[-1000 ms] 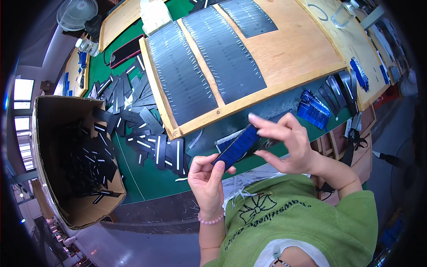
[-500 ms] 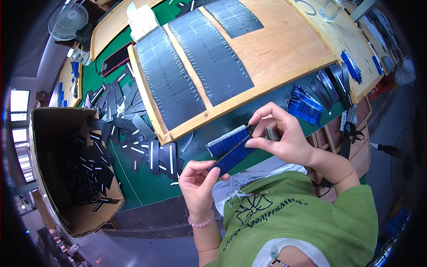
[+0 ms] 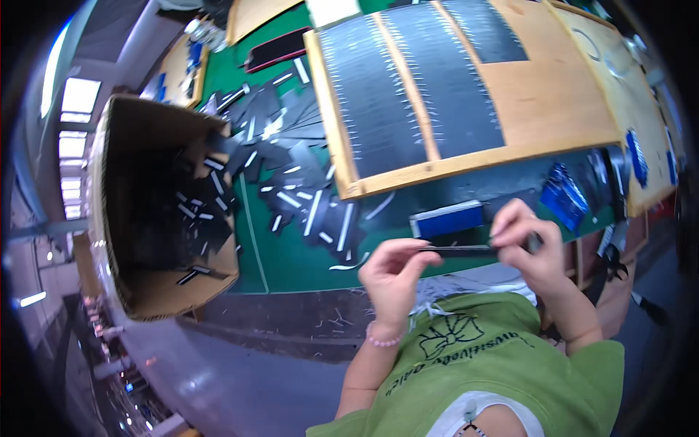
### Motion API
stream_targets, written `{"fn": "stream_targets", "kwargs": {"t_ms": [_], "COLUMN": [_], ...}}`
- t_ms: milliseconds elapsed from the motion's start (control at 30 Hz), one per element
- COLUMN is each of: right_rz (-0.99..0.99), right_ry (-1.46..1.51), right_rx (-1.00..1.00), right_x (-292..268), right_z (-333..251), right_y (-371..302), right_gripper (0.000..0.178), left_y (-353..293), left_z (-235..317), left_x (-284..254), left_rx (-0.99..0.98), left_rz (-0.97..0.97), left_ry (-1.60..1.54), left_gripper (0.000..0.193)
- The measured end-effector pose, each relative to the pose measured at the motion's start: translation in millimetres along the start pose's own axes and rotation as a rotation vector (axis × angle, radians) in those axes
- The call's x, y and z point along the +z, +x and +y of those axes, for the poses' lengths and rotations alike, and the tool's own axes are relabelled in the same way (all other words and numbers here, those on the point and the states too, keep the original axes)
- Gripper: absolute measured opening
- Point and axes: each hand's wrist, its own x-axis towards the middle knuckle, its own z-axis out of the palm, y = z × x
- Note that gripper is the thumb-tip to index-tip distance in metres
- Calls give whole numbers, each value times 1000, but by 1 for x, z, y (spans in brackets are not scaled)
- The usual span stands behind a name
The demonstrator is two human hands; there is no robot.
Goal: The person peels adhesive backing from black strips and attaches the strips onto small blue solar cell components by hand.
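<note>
A thin dark strip is stretched level between my two hands, seen almost edge-on. My left hand pinches its left end between thumb and fingers. The other end is in the fingers of my right hand, where a small grey piece also shows among the curled fingers; I cannot make out what it is. Just beyond the strip, a blue strip stack with a pale far edge lies on the green table. Farther right lies a bundle of shiny blue strips.
A wooden-framed board with dark strips in rows spans the far side. Black pieces with white stripes lie scattered left of it. A cardboard box of similar pieces stands at the left. A phone lies farther back.
The strip has gone from slanted, blue face showing, to level and nearly edge-on. Both hands still hold it. The whole view has shifted, so the table things appear farther right.
</note>
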Motion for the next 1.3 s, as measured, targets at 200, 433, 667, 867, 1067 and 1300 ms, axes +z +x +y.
{"fn": "stream_targets", "kwargs": {"t_ms": [200, 433, 667, 867, 1067, 1300], "right_rz": [-345, -100, -136, -99, -260, -241], "right_ry": [27, -885, -1047, -850, -619, -998], "right_rx": [-305, -263, -191, -261, -350, -693], "right_x": [10, -51, -62, -54, -15, 17], "right_z": [-16, -15, 9, 3, -17, -16], "right_y": [7, 7, 14, 21, 6, 28], "right_gripper": [46, 42, 39, 44, 37, 26], "left_y": [-7, 25, 35, 11, 0, -4], "left_z": [2, 29, 19, 49, 48, 29], "left_x": [10, -79, -107, -97, -14, 12], "left_rx": [-569, 199, 111, 310, -65, -91], "left_rz": [-440, 320, 398, 535, 62, -190], "left_ry": [-529, 1280, 851, 384, 229, 281], "left_gripper": [17, 32, 12, 10, 19, 17]}}
